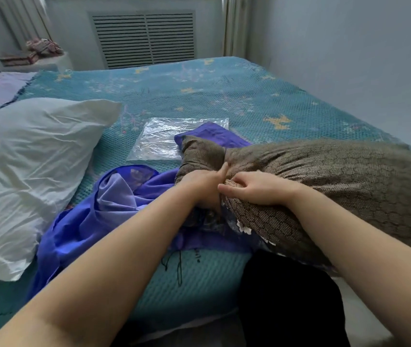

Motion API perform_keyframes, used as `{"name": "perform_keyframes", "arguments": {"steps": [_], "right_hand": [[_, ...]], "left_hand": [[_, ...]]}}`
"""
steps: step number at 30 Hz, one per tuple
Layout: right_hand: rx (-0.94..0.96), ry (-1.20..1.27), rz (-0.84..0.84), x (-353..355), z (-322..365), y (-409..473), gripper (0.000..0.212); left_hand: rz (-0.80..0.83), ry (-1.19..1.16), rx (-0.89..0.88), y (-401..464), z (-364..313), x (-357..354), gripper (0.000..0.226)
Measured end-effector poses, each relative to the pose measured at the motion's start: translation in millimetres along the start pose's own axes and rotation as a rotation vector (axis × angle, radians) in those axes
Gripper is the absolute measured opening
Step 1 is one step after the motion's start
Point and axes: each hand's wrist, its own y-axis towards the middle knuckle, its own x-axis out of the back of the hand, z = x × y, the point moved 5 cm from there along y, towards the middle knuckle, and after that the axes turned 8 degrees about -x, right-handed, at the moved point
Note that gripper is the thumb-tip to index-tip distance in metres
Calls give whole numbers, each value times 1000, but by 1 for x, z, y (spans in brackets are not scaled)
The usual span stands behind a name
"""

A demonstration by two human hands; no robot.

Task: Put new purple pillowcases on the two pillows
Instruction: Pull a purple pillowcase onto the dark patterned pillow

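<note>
Head view: left hand (205,187) and right hand (257,187) sit close together, both gripping the brown patterned pillow (337,181) near its pinched end. Purple pillowcases (94,216) lie bunched beneath and left of it, beside a white pillow (29,166) and clear plastic bag (159,139) on the teal bedspread (224,91).

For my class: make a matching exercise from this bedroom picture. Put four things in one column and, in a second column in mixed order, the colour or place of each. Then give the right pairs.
Things
1. pillow held by both hands
2. pillow lying at the left
3. pillowcase
4. plastic bag

Descriptions
A. clear, flat on the bedspread
B. purple, crumpled near the bed's edge
C. brown with a honeycomb pattern
D. white and creased

Right pairs: 1-C, 2-D, 3-B, 4-A

The left hand and right hand both grip the brown pillow's fabric.
</note>
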Motion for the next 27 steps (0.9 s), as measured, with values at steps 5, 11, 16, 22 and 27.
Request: {"name": "perform_keyframes", "arguments": {"steps": [5,11,16,22,27], "right_hand": [[-58,82,-318,39,-8,42,44],[-210,-100,-96,47,-31,95,81],[-138,-123,80,24,-24,96,61],[-39,-139,-102,33,-30,54,40],[14,-222,-277,29,-14,-13,76]], "left_hand": [[-72,40,16,7,-2,12,49],[-221,151,-85,-23,-21,6,25],[-251,278,-171,-39,-27,-4,29],[-213,21,-229,-13,-18,23,92],[-89,110,-171,8,-15,28,123]]}}
